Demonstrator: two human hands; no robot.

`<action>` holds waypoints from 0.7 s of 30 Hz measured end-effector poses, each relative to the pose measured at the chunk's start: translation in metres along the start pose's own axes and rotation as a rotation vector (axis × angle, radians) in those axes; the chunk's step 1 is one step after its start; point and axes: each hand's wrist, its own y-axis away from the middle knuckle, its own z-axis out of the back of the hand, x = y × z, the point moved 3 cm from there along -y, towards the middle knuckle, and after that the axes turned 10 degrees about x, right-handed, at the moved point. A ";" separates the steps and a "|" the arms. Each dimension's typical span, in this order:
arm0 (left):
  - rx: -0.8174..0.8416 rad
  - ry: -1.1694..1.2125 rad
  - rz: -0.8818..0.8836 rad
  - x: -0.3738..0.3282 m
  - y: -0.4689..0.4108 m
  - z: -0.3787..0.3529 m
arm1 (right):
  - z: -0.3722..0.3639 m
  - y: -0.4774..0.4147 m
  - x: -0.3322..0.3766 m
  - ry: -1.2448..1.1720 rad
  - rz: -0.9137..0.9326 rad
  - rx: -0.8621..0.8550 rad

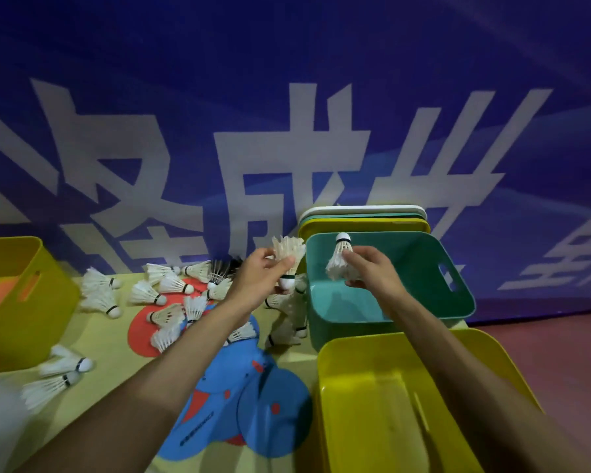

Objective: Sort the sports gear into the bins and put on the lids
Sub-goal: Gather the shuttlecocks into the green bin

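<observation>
Above the open teal plastic bin point(410, 257), on my screen, the right hand point(372, 271) pinches a white feather shuttlecock point(338, 259) at its skirt, with the cork pointing up and away from me. Just beside it, at the left rim of that bin, the left hand point(256, 278) has its fingers curled round a second white feather shuttlecock point(289, 249), this one with the cork down and the feathers spread upward. I see nothing lying in the teal bin. Nearer to me stands a yellow plastic bin point(372, 404), touching or almost touching the teal one, and the right forearm passes over it. Behind the teal bin a stack of flat plastic lids point(365, 227), white, teal and yellow, leans against the blue banner with large white characters point(287, 97). Left of the hands many loose white shuttlecocks point(144, 291) lie scattered on the pale yellow mat with blue and red-orange shapes point(116, 370), and one with dark feathers point(220, 268) stands among them near the banner. Far left there is another yellow plastic bin with a slot handle point(21, 322), well apart from the other two.
</observation>
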 end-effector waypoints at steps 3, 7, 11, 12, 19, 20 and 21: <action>0.020 -0.005 0.042 -0.001 -0.008 -0.026 | 0.017 -0.001 -0.014 -0.015 -0.032 -0.023; 0.048 0.060 0.105 0.001 -0.015 -0.054 | 0.030 -0.007 -0.027 -0.023 -0.082 -0.053; 0.064 0.041 0.156 0.009 -0.019 -0.067 | 0.036 -0.011 -0.034 -0.022 -0.107 -0.056; 0.068 0.031 0.161 0.011 -0.019 -0.068 | 0.037 -0.012 -0.035 -0.025 -0.113 -0.057; 0.041 0.009 0.157 0.019 -0.013 -0.053 | 0.029 -0.013 -0.043 0.001 -0.151 -0.021; 0.034 0.008 0.151 0.020 -0.012 -0.048 | 0.025 -0.012 -0.042 0.007 -0.147 -0.018; 0.029 0.004 0.144 0.021 -0.011 -0.042 | 0.022 -0.012 -0.040 0.013 -0.138 -0.016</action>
